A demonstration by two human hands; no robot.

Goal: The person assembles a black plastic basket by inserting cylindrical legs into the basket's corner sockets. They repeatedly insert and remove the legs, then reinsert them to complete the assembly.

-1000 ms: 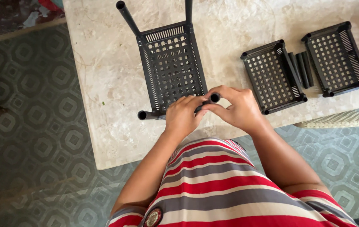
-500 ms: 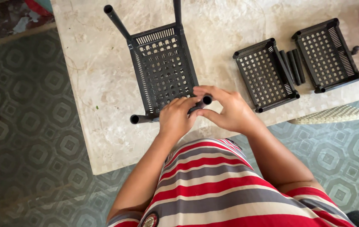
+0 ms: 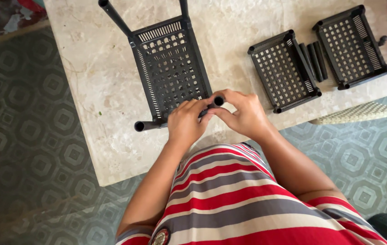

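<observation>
Both hands are closed on one black tube leg (image 3: 218,101) at the near right corner of the perforated black basket (image 3: 170,68), on the marble table (image 3: 111,100). Left hand (image 3: 185,121) is clamped low; right hand (image 3: 244,113) is pinched near the open end, wrists bent inward. Light, stiff, smooth plastic is judged; a grip close to the socket is advised.

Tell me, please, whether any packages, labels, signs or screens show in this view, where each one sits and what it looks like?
Round badge: sewn on the striped shirt, bottom edge of the view, dark disc with a pale rim and red centre.
No packages, signs or screens show.
</observation>
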